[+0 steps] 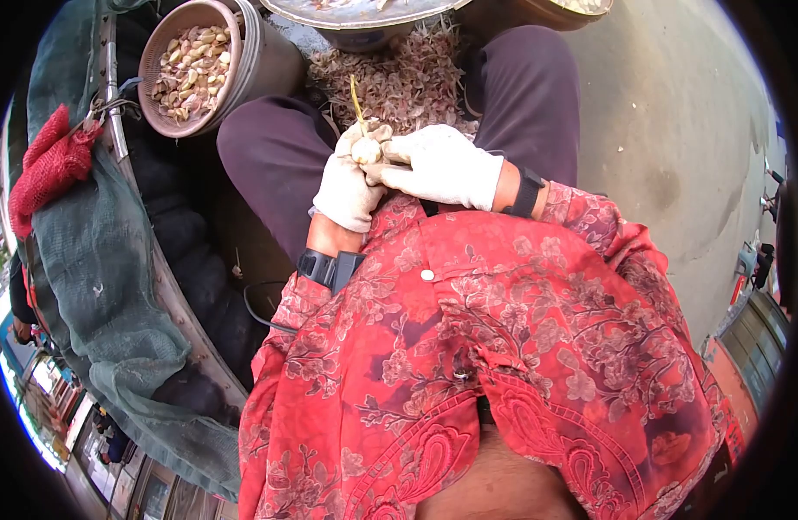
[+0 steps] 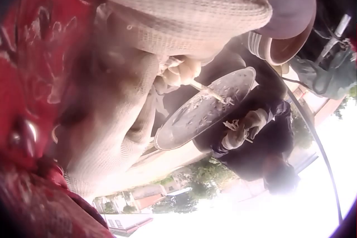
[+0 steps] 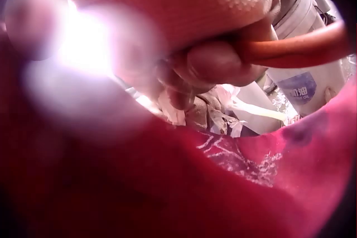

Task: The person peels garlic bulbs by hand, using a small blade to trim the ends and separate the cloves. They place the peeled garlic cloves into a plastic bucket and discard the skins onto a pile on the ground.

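Observation:
A garlic bulb [image 1: 367,147] with a thin dry stalk sticking up is held between both white-gloved hands above my lap. My left hand [image 1: 348,184] cups and grips it from below and the left. My right hand [image 1: 442,166] pinches it from the right with curled fingers. In the left wrist view the bulb [image 2: 181,70] shows past the left glove [image 2: 128,109], its stalk pointing right. The right wrist view is mostly blurred glove [image 3: 167,9] and red cloth, with bits of papery skin [image 3: 195,109] under the fingers.
A brown basket [image 1: 191,65] of peeled garlic cloves sits at the upper left beside a green-draped cart rail [image 1: 113,260]. Loose garlic skins [image 1: 399,82] pile on the ground between my knees. A metal tray [image 1: 355,13] lies ahead. Another seated person [image 2: 251,137] appears in the left wrist view.

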Action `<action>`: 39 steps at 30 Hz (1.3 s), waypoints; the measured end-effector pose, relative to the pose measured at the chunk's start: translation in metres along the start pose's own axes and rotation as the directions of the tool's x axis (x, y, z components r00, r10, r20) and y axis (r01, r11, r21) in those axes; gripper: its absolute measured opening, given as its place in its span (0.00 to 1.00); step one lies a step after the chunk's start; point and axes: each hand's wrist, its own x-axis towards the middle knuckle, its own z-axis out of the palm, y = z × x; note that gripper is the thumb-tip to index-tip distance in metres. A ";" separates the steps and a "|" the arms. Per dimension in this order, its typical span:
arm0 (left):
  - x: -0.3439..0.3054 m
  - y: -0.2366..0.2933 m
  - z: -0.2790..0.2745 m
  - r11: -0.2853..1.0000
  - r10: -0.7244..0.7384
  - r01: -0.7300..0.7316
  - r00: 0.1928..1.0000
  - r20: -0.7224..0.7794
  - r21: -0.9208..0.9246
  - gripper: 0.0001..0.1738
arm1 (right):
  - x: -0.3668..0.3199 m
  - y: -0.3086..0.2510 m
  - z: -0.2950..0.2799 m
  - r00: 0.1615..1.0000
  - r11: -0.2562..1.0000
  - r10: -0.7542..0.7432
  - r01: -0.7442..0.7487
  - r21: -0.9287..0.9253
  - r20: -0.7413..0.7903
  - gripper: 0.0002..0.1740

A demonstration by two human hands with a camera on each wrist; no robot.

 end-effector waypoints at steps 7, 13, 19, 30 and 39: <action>-0.001 0.002 0.002 0.991 0.070 -0.066 0.997 -0.031 0.116 0.24 | 0.002 -0.008 -0.026 0.986 0.999 0.032 -0.027 -0.034 0.162 0.24; 0.003 0.021 0.054 0.995 -0.028 0.003 0.967 -0.254 -0.099 0.14 | 0.026 0.012 -0.069 0.988 0.981 0.128 -0.114 -0.159 0.082 0.25; 0.007 0.026 0.057 0.998 0.049 -0.055 0.964 -0.263 -0.014 0.17 | 0.058 0.055 -0.082 0.970 0.871 -0.089 -0.036 -0.490 -0.228 0.15; 0.017 0.040 0.068 0.992 0.116 -0.110 0.989 -0.088 0.067 0.22 | 0.095 0.064 -0.110 0.917 0.704 -0.176 -0.138 -0.697 -0.359 0.13; 0.024 0.046 0.088 0.958 0.219 -0.199 0.973 -0.077 0.206 0.22 | 0.095 0.061 -0.116 0.875 0.735 -0.241 -0.118 -0.667 -0.420 0.13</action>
